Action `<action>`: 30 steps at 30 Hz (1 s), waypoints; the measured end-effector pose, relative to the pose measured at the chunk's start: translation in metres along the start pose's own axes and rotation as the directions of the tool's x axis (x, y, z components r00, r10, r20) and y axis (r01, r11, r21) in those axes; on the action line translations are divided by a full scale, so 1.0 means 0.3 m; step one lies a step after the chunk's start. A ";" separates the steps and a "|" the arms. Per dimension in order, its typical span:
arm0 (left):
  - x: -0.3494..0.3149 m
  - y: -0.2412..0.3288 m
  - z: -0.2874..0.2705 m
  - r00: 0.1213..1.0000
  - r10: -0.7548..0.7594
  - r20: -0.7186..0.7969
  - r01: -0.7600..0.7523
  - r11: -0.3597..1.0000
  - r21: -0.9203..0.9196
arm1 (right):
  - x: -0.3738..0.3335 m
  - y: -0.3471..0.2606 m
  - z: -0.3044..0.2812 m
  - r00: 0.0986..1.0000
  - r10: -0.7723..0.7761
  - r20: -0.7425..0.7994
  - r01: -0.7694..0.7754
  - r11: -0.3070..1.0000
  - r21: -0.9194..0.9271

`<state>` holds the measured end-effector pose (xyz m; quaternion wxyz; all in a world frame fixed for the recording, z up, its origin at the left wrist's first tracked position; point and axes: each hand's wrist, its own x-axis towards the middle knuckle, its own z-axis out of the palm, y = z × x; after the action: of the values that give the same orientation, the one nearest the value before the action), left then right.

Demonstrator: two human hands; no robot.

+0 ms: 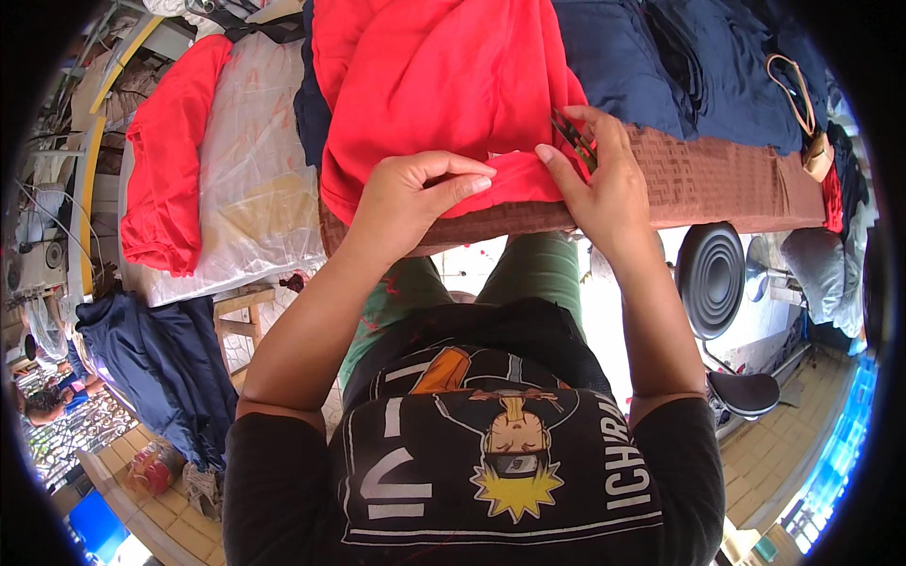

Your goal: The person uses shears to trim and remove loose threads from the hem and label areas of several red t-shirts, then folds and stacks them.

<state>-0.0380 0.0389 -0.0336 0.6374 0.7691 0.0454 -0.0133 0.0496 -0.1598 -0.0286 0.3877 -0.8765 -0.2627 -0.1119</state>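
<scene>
A red cloth garment [434, 85] lies over the brown-covered table in front of me, its near edge drawn toward my body. My left hand [401, 193] pinches that edge between thumb and fingertips. A short way to the right, my right hand [609, 184] has its fingers curled round a small dark pair of thread snips [572, 138], blades pointing up and away. The right thumb rests against the red edge, and part of the snips is hidden by the fingers. Between the hands, a strip of the hem is stretched, with a small pale mark above it.
Dark blue garments [651, 66] are piled at the far right of the brown cloth [717, 184]. At left, another red garment [175, 160] lies on a plastic-wrapped stack [260, 160]. Navy cloth [160, 358] hangs lower left. A round black stool [710, 281] stands at right.
</scene>
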 end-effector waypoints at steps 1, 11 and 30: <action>0.002 -0.007 0.001 1.000 -0.011 -0.026 0.011 1.000 -0.008 | -0.004 -0.019 -0.018 1.000 -0.014 0.010 0.014 0.999 0.045; -0.001 -0.014 -0.001 1.000 -0.027 -0.011 0.024 0.975 -0.221 | -0.077 -0.070 -0.050 0.949 -0.209 0.235 0.144 0.953 0.267; -0.012 0.029 0.004 0.998 -0.062 0.011 0.063 0.981 -0.185 | -0.071 -0.079 -0.049 0.915 -0.355 0.191 0.324 0.930 0.176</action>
<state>-0.0407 0.0358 -0.0252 0.7057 0.7045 0.0689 -0.0309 0.0190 -0.1654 -0.0126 0.3915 -0.7948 -0.4597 -0.0614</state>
